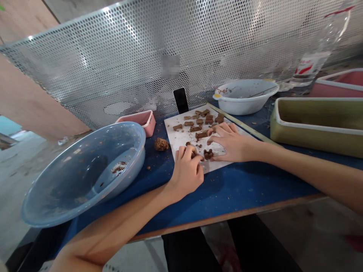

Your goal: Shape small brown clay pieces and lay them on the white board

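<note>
On a white sheet (181, 136) lie several small brown clay-like pieces (199, 121), some of them short bars, with crumbs scattered among them. My left hand (187, 170) rests at the sheet's near left edge, fingers curled over a dark brown piece that is mostly hidden. Over the right part of the sheet, my right hand (231, 144) has its fingers spread. Its thumb is beside a small knobbly brown piece (208, 154), and its fingertips are close to a brown bar (202, 135). A rough brown lump (161, 144) sits left of the sheet.
A large blue basin (85, 170) stands at left, a pink tray (150, 122) behind it. Farther back are a phone (180, 100), a white bowl (245, 102) and a plastic bottle (312, 64). A green trough (317, 130) and a thin strip (246, 126) lie right. Perforated metal (127, 56) rises behind.
</note>
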The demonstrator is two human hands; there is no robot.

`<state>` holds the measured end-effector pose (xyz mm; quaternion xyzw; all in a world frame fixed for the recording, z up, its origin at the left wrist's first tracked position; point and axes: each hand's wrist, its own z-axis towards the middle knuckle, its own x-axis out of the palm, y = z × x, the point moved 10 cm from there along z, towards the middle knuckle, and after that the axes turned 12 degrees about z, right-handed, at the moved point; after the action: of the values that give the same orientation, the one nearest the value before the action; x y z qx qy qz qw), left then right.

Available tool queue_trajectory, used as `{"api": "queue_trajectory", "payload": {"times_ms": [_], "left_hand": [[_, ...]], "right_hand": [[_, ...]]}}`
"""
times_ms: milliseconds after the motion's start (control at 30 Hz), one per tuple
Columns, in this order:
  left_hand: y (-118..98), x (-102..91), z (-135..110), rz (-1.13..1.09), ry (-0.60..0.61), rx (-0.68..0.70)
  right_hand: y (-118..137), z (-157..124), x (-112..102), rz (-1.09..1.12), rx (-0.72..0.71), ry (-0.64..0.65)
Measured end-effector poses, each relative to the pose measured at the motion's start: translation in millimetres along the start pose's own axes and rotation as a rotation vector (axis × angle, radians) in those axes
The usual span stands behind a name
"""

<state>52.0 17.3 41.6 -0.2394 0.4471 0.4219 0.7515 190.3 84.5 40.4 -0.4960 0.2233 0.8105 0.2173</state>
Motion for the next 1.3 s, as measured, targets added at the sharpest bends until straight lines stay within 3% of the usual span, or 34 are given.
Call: {"api": "queue_trajectory", "payload": {"times_ms": [333,800,1300], "left_hand": [[0.7,0.3,1.0,-0.013,0.007,-0.006],[2.6,2.3,1.3,-0.018,0.022,-0.021],[6.8,6.8,2.6,-0.010,0.059,-0.055]], "right_hand": [[-6.0,3.0,11.3,0.134,0.066,0.053],[1.1,1.0,7.3,0.052,-0.062,-0.010],[-0.8,5.8,16.5,0.247,0.058,0.087]]}}
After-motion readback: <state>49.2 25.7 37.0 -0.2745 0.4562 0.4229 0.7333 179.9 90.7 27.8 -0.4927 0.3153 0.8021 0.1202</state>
